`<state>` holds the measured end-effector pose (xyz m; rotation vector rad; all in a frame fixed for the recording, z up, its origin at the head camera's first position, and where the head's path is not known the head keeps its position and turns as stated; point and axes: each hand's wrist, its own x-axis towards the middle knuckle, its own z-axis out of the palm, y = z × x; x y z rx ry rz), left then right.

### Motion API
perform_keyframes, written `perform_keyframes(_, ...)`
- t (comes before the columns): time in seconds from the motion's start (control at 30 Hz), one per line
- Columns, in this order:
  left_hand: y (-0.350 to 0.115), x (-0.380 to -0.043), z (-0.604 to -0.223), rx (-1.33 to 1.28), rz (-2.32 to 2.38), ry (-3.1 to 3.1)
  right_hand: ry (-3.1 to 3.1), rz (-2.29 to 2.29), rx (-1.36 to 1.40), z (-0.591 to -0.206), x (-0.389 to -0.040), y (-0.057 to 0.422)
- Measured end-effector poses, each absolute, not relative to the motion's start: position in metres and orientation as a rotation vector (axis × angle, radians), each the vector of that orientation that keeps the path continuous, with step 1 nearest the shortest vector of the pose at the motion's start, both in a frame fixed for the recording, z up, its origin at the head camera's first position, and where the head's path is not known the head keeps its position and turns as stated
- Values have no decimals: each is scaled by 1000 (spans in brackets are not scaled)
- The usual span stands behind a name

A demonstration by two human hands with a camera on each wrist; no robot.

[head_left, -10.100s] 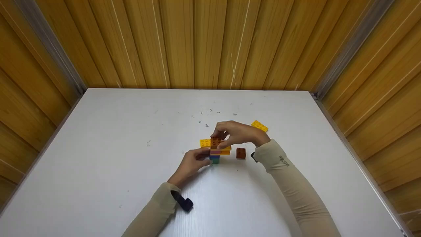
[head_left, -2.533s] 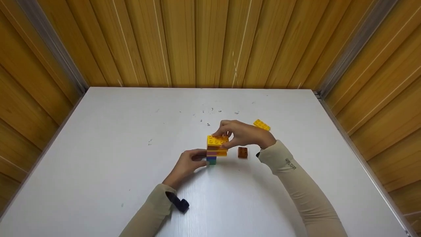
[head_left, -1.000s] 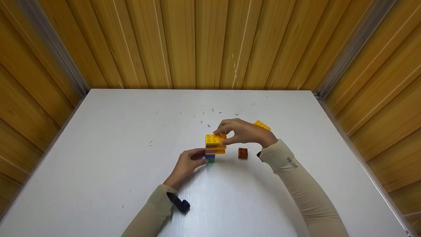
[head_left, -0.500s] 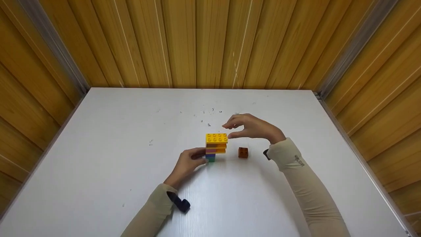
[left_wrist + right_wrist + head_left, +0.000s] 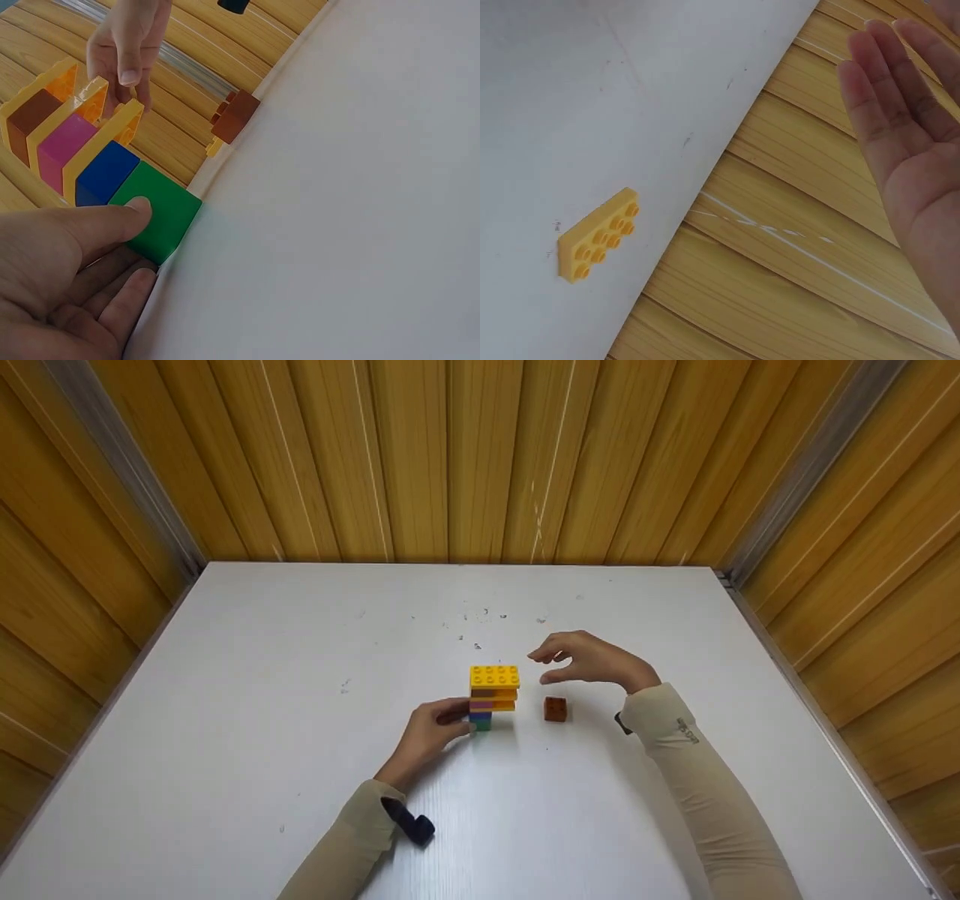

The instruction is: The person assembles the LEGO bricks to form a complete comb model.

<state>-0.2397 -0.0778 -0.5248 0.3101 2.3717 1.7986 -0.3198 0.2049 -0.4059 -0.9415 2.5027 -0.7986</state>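
Note:
A tower of toy building bricks [image 5: 481, 714] stands upright on the white table. From the bottom, the left wrist view shows a green brick [image 5: 166, 214], a blue brick [image 5: 107, 174], a yellow plate, a pink brick [image 5: 66, 152], another yellow plate, a brown brick [image 5: 31, 124] and a yellow plate on top. The plates overhang to the right. My left hand [image 5: 429, 735] holds the green brick at the base, thumb on its near face. Right of the tower, my right hand [image 5: 592, 660] hovers with loosely bent fingers and nothing in them.
A loose brown brick [image 5: 555, 709] lies right of the tower, nearer than my right hand. A loose yellow plate [image 5: 598, 236] lies on the table, hidden behind my right hand in the head view. Wood-patterned walls [image 5: 480, 457] border the table [image 5: 300, 660].
Ten seconds ago my right hand was on the top brown brick; later a yellow plate sat on it. My right hand has since let go of that plate and moved right. My left hand stays.

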Motion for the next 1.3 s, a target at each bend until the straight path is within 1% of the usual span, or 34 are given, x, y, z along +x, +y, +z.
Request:
perform_keyframes(0.17,-77,-239,-525,264,1777,2378,2474,-781,-851,-418,-320,211)
perform_keyframes(0.33,-77,-238,-525,269,1781,2377,2451,-729,-808,-430,-319,215)
perform_keyframes(0.6,-78,-239,-525,288,1786,2374,2427,-663,-659,-442,-315,221)
perform_keyframes(0.93,-79,-242,-529,345,1858,2338,2424,-582,-751,-452,-314,222)
perform_keyframes(1.3,-79,-241,-524,283,1822,2339,2431,-605,-689,-458,-317,218)
